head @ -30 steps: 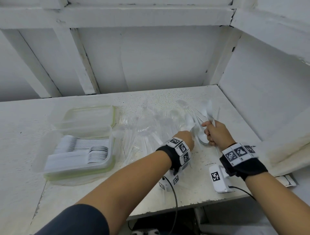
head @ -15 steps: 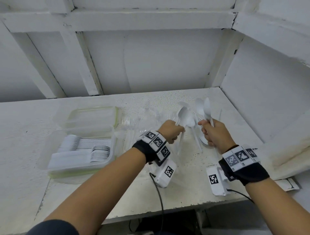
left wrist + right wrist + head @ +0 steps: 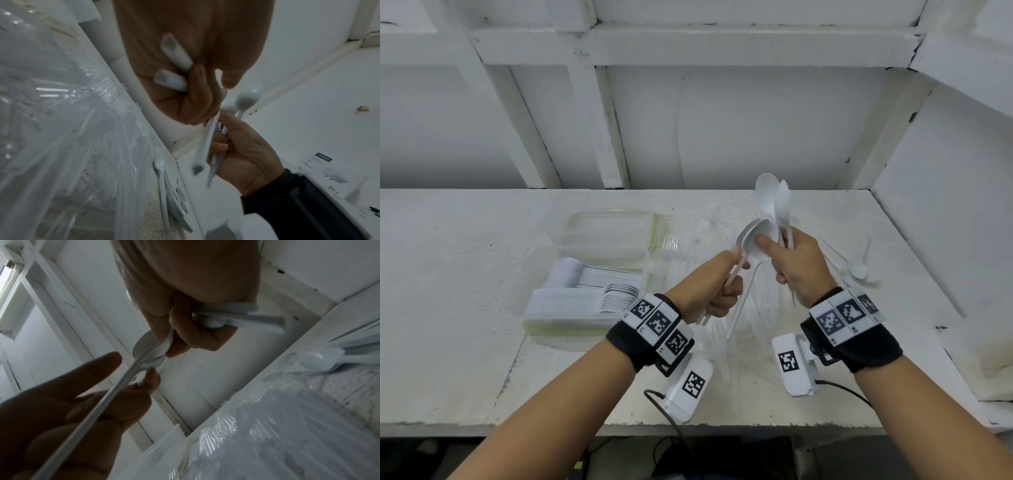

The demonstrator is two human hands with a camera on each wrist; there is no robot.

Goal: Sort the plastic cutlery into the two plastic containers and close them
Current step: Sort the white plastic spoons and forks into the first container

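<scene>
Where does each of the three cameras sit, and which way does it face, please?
Head: worn on the head, facing forward and down at the table and open container; shows both forearms, left hand and right hand.
Left wrist: under the left hand, facing along it at gripped white spoons; the right hand shows beyond.
Right wrist: under the right hand, facing along it toward the wall; the left hand shows below.
Shared: all views show both hands gripping white spoons; both wrist views catch the clear cutlery pile.
</scene>
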